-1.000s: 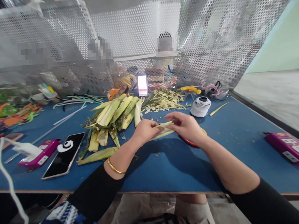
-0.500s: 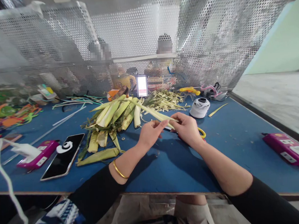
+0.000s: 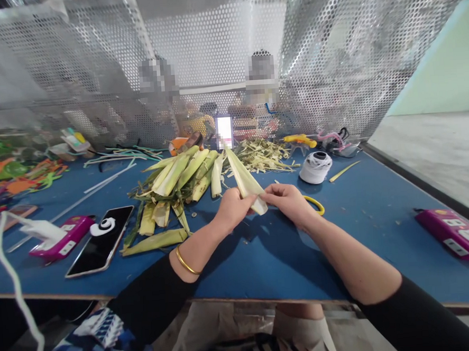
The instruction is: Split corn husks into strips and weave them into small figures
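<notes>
A long pale green corn husk is held up over the blue table, its narrow tip pointing away from me. My left hand pinches its left edge near the wide end. On the right edge, the fingers of my right hand are closed as well. Left of the hands lies a heap of corn husks, with a single folded husk in front of it. The yellow handle of some tool shows beside my right hand; the rest of that tool is hidden.
Behind the heap is a pile of husk shreds. A white thread spool stands to the right, near a yellow glue gun. A phone and purple power strips lie at the sides. A perforated metal screen closes the back.
The husk between my hands has turned, so its broad face and wide end now show and its tip points more directly away. My hands have moved slightly apart.
</notes>
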A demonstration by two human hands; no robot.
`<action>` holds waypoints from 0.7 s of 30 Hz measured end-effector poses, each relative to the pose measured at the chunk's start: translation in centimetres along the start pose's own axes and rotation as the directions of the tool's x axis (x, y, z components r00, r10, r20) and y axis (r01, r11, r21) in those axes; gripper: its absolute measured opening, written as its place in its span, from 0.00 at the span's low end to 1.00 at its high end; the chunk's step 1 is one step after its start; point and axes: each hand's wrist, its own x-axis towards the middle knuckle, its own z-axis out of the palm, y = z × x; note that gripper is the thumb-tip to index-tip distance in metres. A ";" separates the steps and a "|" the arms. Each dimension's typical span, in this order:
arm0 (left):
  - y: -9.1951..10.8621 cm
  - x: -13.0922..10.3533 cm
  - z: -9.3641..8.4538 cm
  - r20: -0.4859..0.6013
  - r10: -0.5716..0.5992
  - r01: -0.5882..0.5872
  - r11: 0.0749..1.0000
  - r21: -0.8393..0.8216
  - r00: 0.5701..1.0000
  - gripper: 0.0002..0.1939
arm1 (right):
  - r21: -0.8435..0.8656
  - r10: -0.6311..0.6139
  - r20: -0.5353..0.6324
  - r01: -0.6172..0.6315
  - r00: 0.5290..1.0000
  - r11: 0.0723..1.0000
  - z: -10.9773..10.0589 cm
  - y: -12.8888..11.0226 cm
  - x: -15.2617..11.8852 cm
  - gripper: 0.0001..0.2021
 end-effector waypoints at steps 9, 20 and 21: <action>-1.2 0.7 -0.1 0.042 0.057 -0.061 0.993 0.102 0.997 0.10 | -0.051 0.044 -0.009 -0.044 0.999 0.998 -0.1 -0.2 0.0 0.18; -0.9 0.5 -0.3 -0.097 0.172 -0.129 0.929 0.347 0.980 0.12 | 0.077 0.100 0.008 -0.101 0.995 0.992 -0.3 0.0 -0.2 0.17; -0.9 0.5 -0.3 -0.101 0.177 -0.129 0.922 0.364 0.979 0.13 | 0.139 0.119 0.051 -0.125 0.992 0.982 -0.3 0.0 -0.2 0.17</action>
